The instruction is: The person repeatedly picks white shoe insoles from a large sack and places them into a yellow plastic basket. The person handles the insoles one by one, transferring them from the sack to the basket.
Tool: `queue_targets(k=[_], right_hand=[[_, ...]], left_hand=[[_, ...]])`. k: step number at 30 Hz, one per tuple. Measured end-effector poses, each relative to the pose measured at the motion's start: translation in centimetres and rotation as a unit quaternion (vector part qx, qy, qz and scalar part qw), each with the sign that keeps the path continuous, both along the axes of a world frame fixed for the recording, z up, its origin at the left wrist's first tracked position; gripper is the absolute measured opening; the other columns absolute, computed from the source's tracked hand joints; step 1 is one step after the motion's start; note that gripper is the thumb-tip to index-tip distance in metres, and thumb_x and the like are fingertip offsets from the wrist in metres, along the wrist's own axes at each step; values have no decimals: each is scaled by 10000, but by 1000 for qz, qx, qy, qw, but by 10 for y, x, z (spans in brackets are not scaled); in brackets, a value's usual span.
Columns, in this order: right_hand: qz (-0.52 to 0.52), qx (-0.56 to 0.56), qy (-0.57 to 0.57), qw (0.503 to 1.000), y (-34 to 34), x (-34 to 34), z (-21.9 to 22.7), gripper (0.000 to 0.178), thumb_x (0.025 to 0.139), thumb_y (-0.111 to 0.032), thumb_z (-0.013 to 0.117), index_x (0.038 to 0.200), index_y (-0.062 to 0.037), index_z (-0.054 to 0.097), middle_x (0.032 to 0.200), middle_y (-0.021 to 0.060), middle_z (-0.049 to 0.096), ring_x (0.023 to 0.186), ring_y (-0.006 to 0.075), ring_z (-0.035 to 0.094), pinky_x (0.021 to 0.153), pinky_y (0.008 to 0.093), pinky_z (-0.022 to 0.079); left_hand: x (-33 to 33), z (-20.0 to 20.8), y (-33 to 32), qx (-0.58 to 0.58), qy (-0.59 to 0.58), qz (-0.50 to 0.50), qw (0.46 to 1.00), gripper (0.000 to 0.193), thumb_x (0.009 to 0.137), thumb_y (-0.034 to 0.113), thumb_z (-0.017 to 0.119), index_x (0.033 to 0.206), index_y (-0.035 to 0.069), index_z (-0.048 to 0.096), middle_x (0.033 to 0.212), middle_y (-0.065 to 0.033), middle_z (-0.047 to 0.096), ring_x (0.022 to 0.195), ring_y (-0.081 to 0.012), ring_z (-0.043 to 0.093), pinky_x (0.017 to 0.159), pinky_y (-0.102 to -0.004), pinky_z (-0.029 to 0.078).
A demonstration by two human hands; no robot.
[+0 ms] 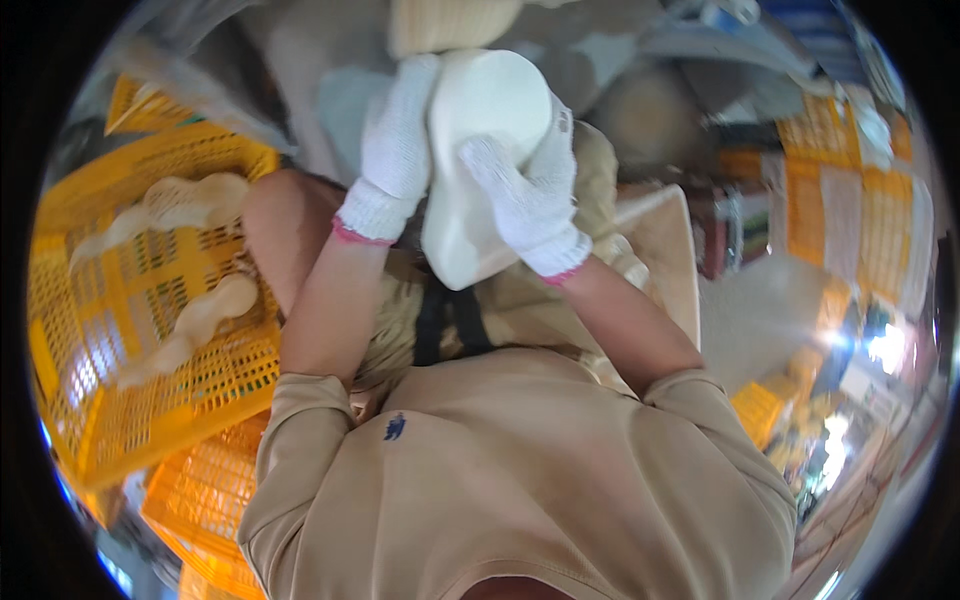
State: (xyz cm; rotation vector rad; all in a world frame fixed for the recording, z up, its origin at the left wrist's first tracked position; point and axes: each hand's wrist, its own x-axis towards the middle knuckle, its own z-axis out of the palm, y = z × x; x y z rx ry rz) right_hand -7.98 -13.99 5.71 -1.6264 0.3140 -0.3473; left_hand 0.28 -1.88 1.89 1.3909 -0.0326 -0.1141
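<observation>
A smooth white piece [470, 215], broad and rounded at its far end and narrower at its near end, is held up over my lap. I cannot make out its exact kind. My left hand [395, 135], in a white knit glove with a pink cuff edge, presses along its left side. On the right side my right hand [525, 195], gloved likewise, grips it with the thumb laid across the top surface. The fingers of both hands are partly hidden behind the piece. Just beyond its far end is a pale, ridged round part [450, 22], partly cut off by the frame.
At my left, a yellow perforated crate [150, 420] holds several pale, rounded, wavy pieces [195, 200]. Below it stands an orange crate [205, 500]. A pale box-like panel [670, 240] is beside my right leg. More yellow crates [830, 215] are stacked farther right.
</observation>
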Motion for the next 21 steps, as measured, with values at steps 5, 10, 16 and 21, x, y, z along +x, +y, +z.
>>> queue_targets(k=[5, 10, 16, 21], right_hand=[[-119, -270, -30, 955, -13, -15, 8, 1002, 777, -298, 939, 1526, 62, 378, 1283, 188, 647, 1197, 302, 651, 1047, 413, 524], [40, -59, 54, 996, -9, 26, 47, 669, 757, -321, 930, 1277, 19, 681, 1140, 154, 740, 1025, 205, 722, 916, 363, 575], [109, -163, 72, 978, 15, 53, 51, 393, 792, -339, 881, 1035, -44, 792, 941, 117, 806, 878, 217, 781, 840, 370, 598], [13, -218, -38, 975, 16, 19, 39, 607, 724, -383, 919, 1174, -56, 677, 1008, 147, 761, 894, 337, 757, 801, 426, 597]], left_hand=[[-41, 13, -15, -73, -24, -78, 994, 543, 1151, 438, 408, 1370, -16, 609, 1213, -53, 682, 1053, -163, 619, 926, -365, 513], [-24, -24, 19, 107, 75, -156, 979, 489, 1146, 299, 434, 1516, -20, 459, 1262, -218, 655, 1132, -301, 621, 975, -410, 492], [2, -59, 42, 278, -54, -135, 949, 547, 1147, 400, 322, 1583, 83, 414, 1394, -351, 594, 1313, -482, 563, 1131, -463, 423], [16, -24, 40, 277, -70, -179, 941, 527, 1142, 403, 349, 1366, 9, 618, 1225, -348, 675, 1206, -474, 633, 1044, -500, 477]])
